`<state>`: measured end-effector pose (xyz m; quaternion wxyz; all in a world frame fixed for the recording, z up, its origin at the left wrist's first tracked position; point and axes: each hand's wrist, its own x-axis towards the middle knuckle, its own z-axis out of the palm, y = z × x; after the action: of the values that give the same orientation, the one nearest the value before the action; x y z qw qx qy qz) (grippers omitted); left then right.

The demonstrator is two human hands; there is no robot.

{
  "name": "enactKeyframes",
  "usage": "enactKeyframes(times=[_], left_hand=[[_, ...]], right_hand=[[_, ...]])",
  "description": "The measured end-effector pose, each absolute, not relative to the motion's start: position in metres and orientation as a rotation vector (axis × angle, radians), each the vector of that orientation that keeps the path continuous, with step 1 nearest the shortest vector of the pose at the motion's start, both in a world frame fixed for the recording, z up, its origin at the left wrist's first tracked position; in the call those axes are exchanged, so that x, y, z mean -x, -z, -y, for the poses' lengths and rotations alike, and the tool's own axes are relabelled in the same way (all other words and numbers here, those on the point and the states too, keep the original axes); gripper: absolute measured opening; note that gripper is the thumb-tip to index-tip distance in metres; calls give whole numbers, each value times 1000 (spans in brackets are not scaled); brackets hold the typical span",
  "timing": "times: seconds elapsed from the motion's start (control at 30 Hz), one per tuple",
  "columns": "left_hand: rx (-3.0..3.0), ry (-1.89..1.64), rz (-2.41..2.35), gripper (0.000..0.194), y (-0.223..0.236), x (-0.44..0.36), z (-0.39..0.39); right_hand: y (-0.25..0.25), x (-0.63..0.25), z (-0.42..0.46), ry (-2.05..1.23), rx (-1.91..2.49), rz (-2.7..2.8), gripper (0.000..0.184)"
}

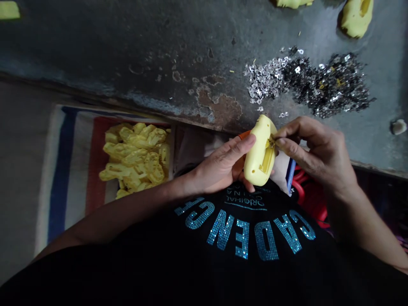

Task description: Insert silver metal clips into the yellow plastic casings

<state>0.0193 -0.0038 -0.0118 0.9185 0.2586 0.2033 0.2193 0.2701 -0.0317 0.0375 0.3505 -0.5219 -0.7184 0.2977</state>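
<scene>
The yellow shell is held by the left hand close to the near edge of the table, its recess turned toward the right hand, in whose narrowed finger and thumb a small metal piece seems to be pinched. The seating of that piece is judged to be in hand, metal parts being heaped on the table; a steady shell and a careful, aligned push appear to be called for.

Yellow casing, black shirt, glittery blue lettering, silvery tabs
</scene>
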Motion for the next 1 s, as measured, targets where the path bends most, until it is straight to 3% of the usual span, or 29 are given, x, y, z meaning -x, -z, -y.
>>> enactKeyframes(times=[0.13,0.33,0.47,0.7,1.0], left_hand=[[-461,-406,-406,65,13,-18,1],[-436,-412,-410,67,13,-17,3],[-472,-436,-383,74,14,-18,4],[-547,-473,-403,75,10,-21,8],[-566,-466,-384,78,11,-21,9]], right_hand=[[-33,-265,45,-475,1338,1900,6],[-20,-258,62,44,1311,2070,36],[-19,-255,70,28,1353,2043,39],[-24,-255,71,-146,1401,1936,29],[5,-262,81,-10,1387,1991,41]])
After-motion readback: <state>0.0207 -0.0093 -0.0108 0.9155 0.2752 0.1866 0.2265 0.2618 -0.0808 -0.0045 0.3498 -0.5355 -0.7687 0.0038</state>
